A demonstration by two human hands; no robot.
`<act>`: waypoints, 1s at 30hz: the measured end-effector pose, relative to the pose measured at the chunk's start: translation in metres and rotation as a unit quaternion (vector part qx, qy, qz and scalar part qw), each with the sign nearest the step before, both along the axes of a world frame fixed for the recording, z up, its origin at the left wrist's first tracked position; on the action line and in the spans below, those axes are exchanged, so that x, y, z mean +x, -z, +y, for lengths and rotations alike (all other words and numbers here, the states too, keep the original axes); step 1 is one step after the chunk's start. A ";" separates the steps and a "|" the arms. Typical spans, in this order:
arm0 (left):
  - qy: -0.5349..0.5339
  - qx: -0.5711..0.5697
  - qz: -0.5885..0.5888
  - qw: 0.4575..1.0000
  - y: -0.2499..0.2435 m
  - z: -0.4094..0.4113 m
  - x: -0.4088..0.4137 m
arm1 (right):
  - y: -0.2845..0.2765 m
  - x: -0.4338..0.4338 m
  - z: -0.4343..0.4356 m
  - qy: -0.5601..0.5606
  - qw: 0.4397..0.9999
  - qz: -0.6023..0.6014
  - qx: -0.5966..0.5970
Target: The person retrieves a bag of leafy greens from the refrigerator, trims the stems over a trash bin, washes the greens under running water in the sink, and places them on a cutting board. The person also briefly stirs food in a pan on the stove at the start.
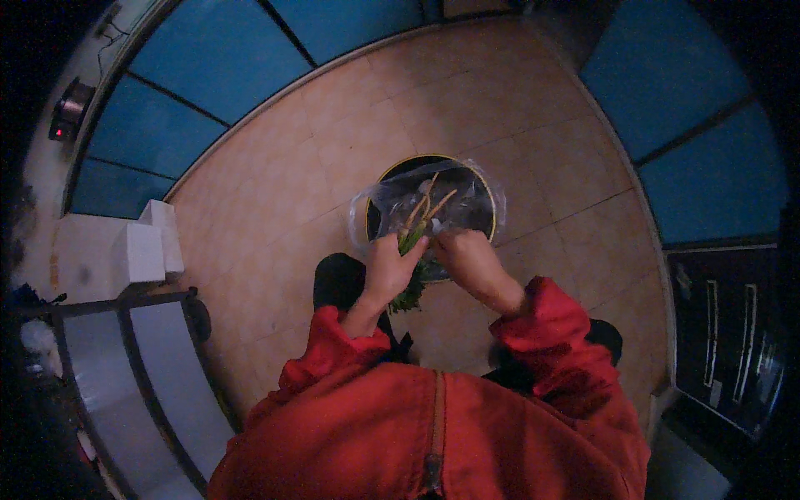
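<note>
My left hand [392, 265] grips a bunch of leafy green vegetables [431, 205]. Its pale root ends point away from me, and dark leaves hang below, towards my lap. Close beside it, my right hand [470, 257] has its fingers curled near the stems; whether anything is pinched in them is hidden. Both hands are over a round dark bin [431, 155] with a yellow rim. A clear plastic bag [357, 215] lines the bin and spills over its rim on both sides. Small pale bits inside are too blurred to identify.
Tiled floor [275, 187] surrounds the bin, bounded by blue panels [206, 56] on the far side and right. White boxes [144, 253] stand at the left above a grey-panelled unit [169, 350]. A dark cabinet [728, 331] is at the right. My shoe [337, 278] rests near the bin.
</note>
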State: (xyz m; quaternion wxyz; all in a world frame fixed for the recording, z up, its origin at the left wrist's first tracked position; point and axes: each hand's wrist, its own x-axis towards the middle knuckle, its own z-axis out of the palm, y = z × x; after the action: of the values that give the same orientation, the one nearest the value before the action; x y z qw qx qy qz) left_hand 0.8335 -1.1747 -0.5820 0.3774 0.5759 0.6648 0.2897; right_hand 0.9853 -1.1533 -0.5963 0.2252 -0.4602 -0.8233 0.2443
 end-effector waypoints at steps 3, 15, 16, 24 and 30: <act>-0.054 -0.002 0.023 0.998 -0.004 -0.005 0.010 | 0.014 -0.004 -0.004 0.055 0.997 -0.043 0.036; -0.151 -0.120 -0.385 0.902 -0.014 -0.018 -0.012 | 0.010 0.016 0.028 0.067 0.985 0.055 -0.149; -0.147 -0.127 -0.417 0.888 -0.016 -0.016 -0.013 | 0.011 0.015 0.027 0.068 0.986 0.065 -0.138; -0.094 -0.196 -0.482 0.849 -0.014 -0.010 -0.017 | -0.013 0.002 0.027 0.088 0.975 0.187 -0.086; -0.058 -0.224 -0.492 0.839 -0.018 -0.005 -0.016 | -0.037 -0.005 0.015 -0.032 0.977 0.210 -0.021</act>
State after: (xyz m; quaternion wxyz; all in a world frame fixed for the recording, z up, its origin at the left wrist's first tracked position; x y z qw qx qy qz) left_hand 0.8176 -1.1801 -0.5645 0.7563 0.2172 0.4706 0.3993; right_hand 0.9807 -1.1385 -0.5591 0.3756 -0.3764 -0.7668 0.3596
